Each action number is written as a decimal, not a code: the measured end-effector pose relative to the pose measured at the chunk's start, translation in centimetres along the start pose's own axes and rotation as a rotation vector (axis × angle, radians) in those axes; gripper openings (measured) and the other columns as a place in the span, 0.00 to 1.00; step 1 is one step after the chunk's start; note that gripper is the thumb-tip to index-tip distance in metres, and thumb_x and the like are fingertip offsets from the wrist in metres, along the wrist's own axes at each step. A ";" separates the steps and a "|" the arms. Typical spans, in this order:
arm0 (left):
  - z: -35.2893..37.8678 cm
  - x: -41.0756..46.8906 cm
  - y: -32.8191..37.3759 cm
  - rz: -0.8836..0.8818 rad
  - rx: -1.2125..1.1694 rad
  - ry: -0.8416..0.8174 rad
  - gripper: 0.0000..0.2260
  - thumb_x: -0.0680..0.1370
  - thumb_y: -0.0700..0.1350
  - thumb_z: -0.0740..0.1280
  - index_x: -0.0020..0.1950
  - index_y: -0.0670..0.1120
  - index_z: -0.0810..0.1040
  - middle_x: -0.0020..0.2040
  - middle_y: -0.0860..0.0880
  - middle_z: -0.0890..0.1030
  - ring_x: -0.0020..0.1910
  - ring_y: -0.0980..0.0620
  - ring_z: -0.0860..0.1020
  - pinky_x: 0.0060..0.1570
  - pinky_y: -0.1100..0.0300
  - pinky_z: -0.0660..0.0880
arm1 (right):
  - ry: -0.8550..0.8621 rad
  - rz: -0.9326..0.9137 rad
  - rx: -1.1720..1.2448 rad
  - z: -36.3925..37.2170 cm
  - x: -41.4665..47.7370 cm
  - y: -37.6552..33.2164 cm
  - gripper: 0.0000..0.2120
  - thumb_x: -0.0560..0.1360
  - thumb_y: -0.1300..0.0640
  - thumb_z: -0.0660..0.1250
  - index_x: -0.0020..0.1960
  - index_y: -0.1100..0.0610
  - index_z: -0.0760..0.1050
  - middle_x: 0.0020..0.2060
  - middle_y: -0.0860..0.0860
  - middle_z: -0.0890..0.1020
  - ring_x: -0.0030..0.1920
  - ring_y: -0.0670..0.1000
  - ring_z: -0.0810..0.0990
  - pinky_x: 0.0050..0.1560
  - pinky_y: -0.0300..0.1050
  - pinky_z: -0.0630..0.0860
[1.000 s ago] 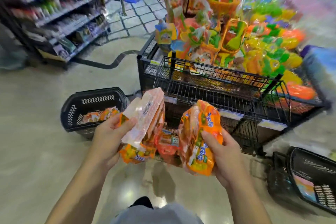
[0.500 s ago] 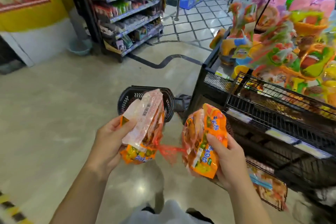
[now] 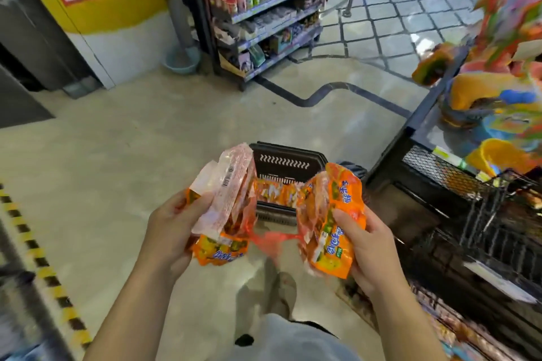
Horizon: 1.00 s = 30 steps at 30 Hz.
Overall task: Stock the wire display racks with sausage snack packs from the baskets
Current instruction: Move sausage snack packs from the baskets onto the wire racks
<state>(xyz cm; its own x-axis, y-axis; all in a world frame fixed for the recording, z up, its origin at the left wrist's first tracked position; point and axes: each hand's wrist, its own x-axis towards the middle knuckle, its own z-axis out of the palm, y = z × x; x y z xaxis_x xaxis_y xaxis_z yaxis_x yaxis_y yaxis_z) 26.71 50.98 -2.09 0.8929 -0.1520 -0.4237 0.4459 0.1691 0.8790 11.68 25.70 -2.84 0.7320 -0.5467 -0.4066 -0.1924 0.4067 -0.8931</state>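
This was a retail shop, a small supermarket by the look of it. A tall shelving unit carried rows of packaged goods, with label strips along the shelf edges. A black wire display rack bore price tags, with bright plastic toys on top. A black shopping basket on the floor held orange sausage snack packs.

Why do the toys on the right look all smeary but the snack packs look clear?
Head view: the toys at the right edge are smeared by motion blur; the sausage packs held mid-frame look fairly sharp; lights glare off the shiny floor.
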 end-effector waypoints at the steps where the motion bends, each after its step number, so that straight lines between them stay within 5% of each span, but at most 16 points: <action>1: 0.4 1.4 0.5 0.000 0.007 0.018 0.11 0.77 0.37 0.71 0.59 0.40 0.83 0.54 0.38 0.86 0.49 0.41 0.85 0.50 0.48 0.82 | -0.011 0.008 -0.012 0.6 1.8 -0.5 0.15 0.79 0.59 0.71 0.65 0.55 0.79 0.54 0.55 0.87 0.53 0.60 0.87 0.55 0.61 0.83; 8: 3.3 9.8 3.4 -0.014 -0.020 0.121 0.07 0.78 0.36 0.71 0.55 0.38 0.83 0.51 0.39 0.86 0.43 0.46 0.85 0.38 0.56 0.82 | -0.040 0.052 -0.056 4.7 13.5 -4.4 0.12 0.79 0.63 0.70 0.62 0.56 0.81 0.52 0.58 0.88 0.51 0.62 0.87 0.52 0.61 0.84; 13: 4.7 15.9 4.6 -0.060 -0.006 0.137 0.09 0.78 0.37 0.72 0.58 0.39 0.84 0.51 0.40 0.87 0.49 0.42 0.86 0.43 0.53 0.83 | -0.029 0.077 -0.067 6.5 20.0 -5.7 0.14 0.79 0.61 0.71 0.64 0.55 0.80 0.53 0.57 0.87 0.51 0.60 0.88 0.48 0.57 0.85; 19: 6.4 26.0 4.0 -0.096 0.146 0.087 0.08 0.78 0.37 0.72 0.57 0.42 0.85 0.51 0.42 0.87 0.48 0.45 0.86 0.47 0.51 0.83 | 0.087 0.088 -0.149 8.5 27.3 -4.7 0.20 0.79 0.58 0.72 0.70 0.52 0.78 0.55 0.52 0.87 0.53 0.57 0.87 0.56 0.61 0.83; 26: 9.8 38.0 -1.5 -0.093 0.429 -0.048 0.09 0.77 0.40 0.74 0.52 0.54 0.86 0.47 0.53 0.88 0.45 0.54 0.86 0.42 0.59 0.83 | 0.236 0.161 -0.248 8.4 36.1 0.6 0.19 0.80 0.57 0.71 0.69 0.46 0.78 0.55 0.48 0.87 0.54 0.53 0.87 0.56 0.60 0.83; 30: 11.1 44.3 -8.3 -0.118 0.600 -0.068 0.12 0.76 0.45 0.76 0.60 0.52 0.85 0.50 0.54 0.87 0.49 0.55 0.86 0.48 0.56 0.84 | 0.279 0.206 -0.347 6.1 41.4 6.3 0.19 0.80 0.56 0.72 0.69 0.45 0.78 0.55 0.47 0.87 0.54 0.51 0.87 0.56 0.60 0.83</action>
<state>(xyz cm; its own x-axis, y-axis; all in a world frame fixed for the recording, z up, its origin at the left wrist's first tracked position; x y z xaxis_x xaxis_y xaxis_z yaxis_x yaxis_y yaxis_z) 61.92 32.06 -25.74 0.8252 -0.2014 -0.5278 0.4110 -0.4270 0.8055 44.76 10.10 -24.15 0.4619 -0.6754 -0.5749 -0.5557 0.2848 -0.7811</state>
